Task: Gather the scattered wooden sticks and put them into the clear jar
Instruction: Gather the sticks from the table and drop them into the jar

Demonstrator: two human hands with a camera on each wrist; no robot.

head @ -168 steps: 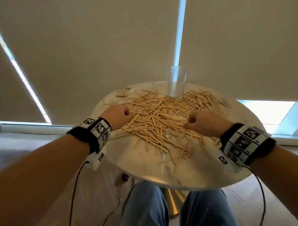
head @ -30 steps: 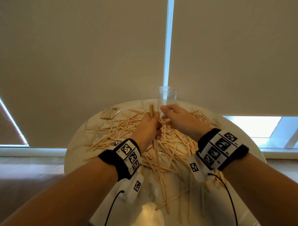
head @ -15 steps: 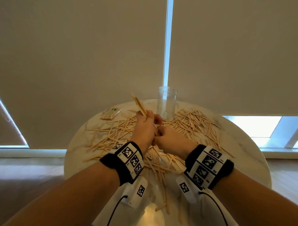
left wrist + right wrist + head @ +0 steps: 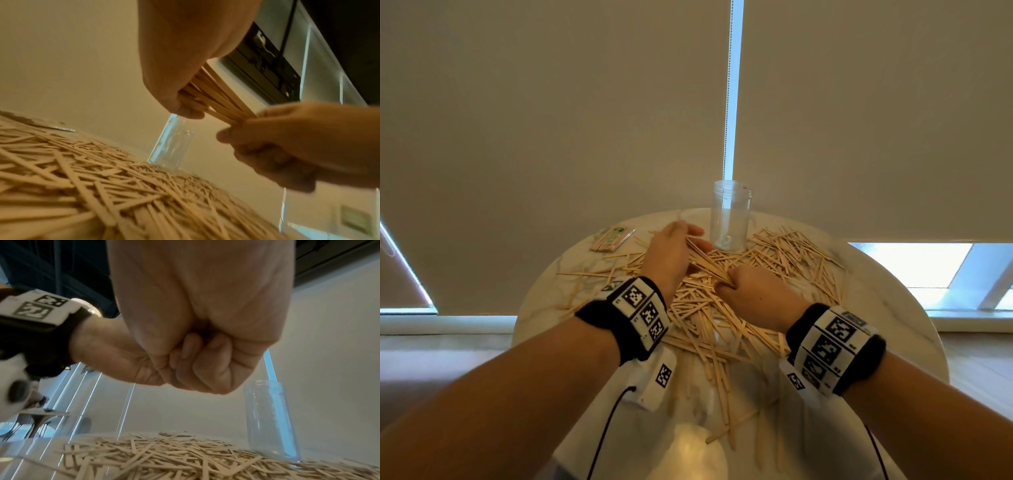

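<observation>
Several wooden sticks point(image 4: 784, 260) lie scattered in a heap over the round marble table point(image 4: 893, 308). The clear jar point(image 4: 731, 219) stands upright at the table's far edge and looks empty. Just left of the jar, my left hand point(image 4: 686, 240) holds the far part of a bundle of sticks point(image 4: 705, 265). My right hand point(image 4: 734, 279) is a fist gripping the bundle's near end. In the left wrist view the bundle of sticks point(image 4: 218, 99) runs from my left palm into the right hand point(image 4: 287, 142), above the heap. The right wrist view shows the right hand's fingers point(image 4: 205, 363) tightly curled, with the jar point(image 4: 269, 418) to the right.
A small packet of sticks in clear wrap point(image 4: 613, 240) lies at the far left of the table. Loose sticks point(image 4: 719, 387) trail towards the near edge. Closed roller blinds point(image 4: 551, 120) hang right behind the table.
The bundle stood upright in my left hand; now it lies low and slanted between both hands. My left hand has moved towards the jar, and my right hand has taken the bundle's near end.
</observation>
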